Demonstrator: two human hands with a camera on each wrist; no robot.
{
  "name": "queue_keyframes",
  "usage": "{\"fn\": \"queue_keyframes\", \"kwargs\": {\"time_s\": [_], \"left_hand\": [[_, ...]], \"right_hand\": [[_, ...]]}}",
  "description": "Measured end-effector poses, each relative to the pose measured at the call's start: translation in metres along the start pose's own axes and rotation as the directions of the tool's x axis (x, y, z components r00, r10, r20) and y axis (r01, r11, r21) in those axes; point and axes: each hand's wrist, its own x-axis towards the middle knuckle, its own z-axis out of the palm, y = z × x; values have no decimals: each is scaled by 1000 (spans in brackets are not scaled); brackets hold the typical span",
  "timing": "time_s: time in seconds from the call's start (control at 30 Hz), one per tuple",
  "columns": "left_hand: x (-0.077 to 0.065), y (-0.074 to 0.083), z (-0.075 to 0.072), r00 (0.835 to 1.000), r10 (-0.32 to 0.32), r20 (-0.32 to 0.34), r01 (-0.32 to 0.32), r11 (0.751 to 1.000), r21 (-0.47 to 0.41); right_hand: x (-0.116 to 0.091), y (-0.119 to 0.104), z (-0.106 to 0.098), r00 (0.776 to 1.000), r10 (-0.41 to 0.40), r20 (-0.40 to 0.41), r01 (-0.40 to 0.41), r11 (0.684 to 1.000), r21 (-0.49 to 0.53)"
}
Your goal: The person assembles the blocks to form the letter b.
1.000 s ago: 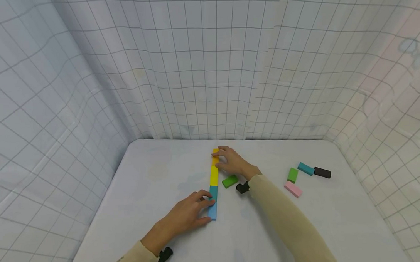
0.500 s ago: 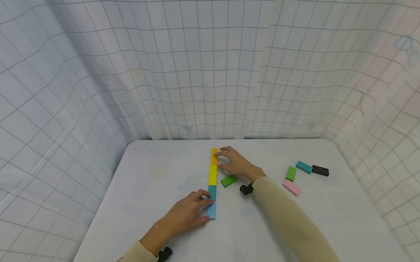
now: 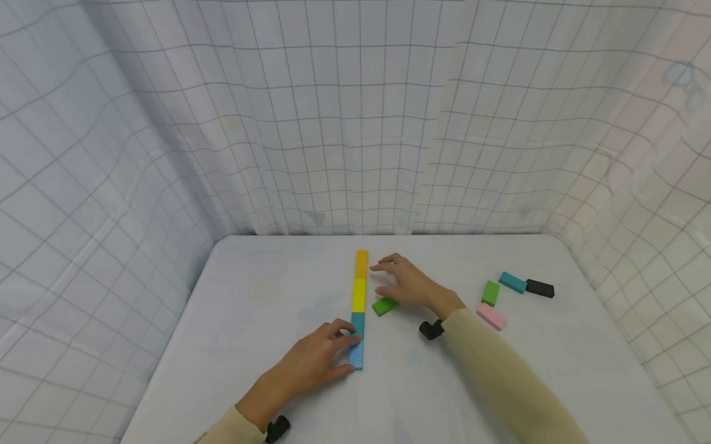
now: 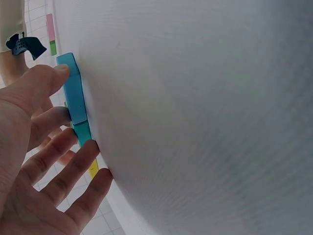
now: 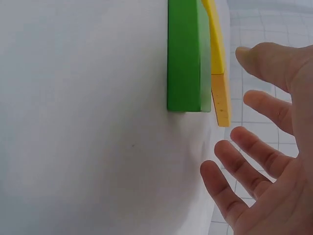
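Note:
A straight row on the white table has an orange block at its far end. A yellow block and a teal block follow, with a light blue block nearest me. My left hand holds the light blue block between thumb and index finger, one toward each end, as the left wrist view shows. Its other fingers spread beside the teal block. Right of the row, my right hand hovers with loose fingers and nothing in them. Below it lies a green block, partly covered by the hand.
Over to the right lie another green block, a pink block, a second teal block and a black block. Gridded white curtains enclose the table at the back and sides.
My right hand has left the orange block and drawn back toward the right and nearer me, uncovering that block. My left hand stays at the light blue block.

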Motion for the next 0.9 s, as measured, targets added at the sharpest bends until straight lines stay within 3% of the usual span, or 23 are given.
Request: {"fn": "queue_keyframes", "kwargs": {"time_s": [0.47, 0.9], "left_hand": [[1, -2, 4, 1000, 7, -18, -7, 1000, 15], [0, -3, 4, 999, 24, -30, -24, 1000, 8]], "right_hand": [[-24, -2, -3, 998, 1, 70, 0, 1000, -11], [-31, -3, 1, 995, -41, 91, 42, 999, -15]]}}
